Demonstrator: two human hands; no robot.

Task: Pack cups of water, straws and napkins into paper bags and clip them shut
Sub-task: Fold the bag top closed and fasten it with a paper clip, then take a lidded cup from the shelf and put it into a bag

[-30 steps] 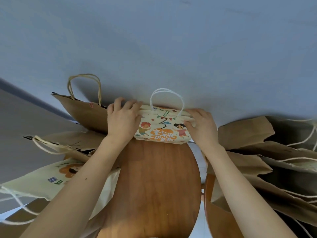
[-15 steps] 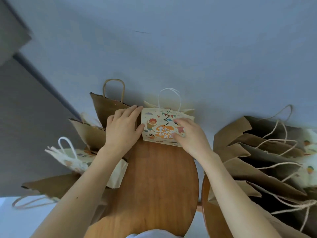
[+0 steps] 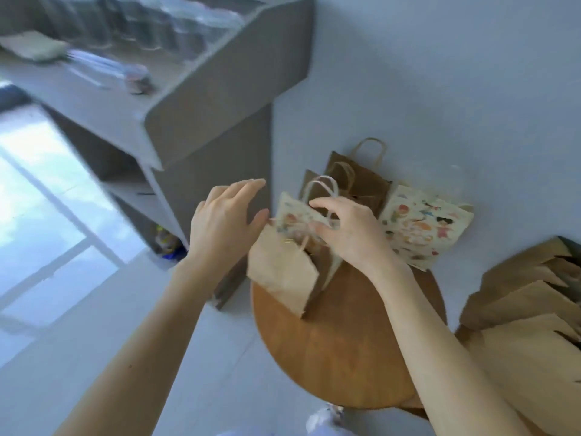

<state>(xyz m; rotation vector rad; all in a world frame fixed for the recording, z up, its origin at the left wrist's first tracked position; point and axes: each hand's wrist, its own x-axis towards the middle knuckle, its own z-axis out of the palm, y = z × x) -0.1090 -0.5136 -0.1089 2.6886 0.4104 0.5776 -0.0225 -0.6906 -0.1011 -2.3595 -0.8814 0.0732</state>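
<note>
Several paper bags stand on a round wooden stool (image 3: 345, 347) against the wall. My right hand (image 3: 349, 234) reaches over them, thumb and fingers curled at the white handle of a small printed cream bag (image 3: 290, 215). A brown bag (image 3: 281, 272) leans in front of it, and more brown bags (image 3: 358, 180) stand behind. Another printed bag (image 3: 424, 228) leans on the wall to the right, apart from my hand. My left hand (image 3: 224, 221) hovers left of the bags with straight fingers, holding nothing.
A grey counter (image 3: 220, 99) rises at the left. On it, blurred, are clear cups (image 3: 176, 23), straws (image 3: 94, 62), a napkin stack (image 3: 31, 48) and a small jar (image 3: 136, 78). Flat brown bags (image 3: 528, 325) are piled at the right. Pale floor lies below left.
The view has swung left, showing the counter. My left hand has come off the bags into the air. My right hand moved from the clipped printed bag to the cream bag's handle.
</note>
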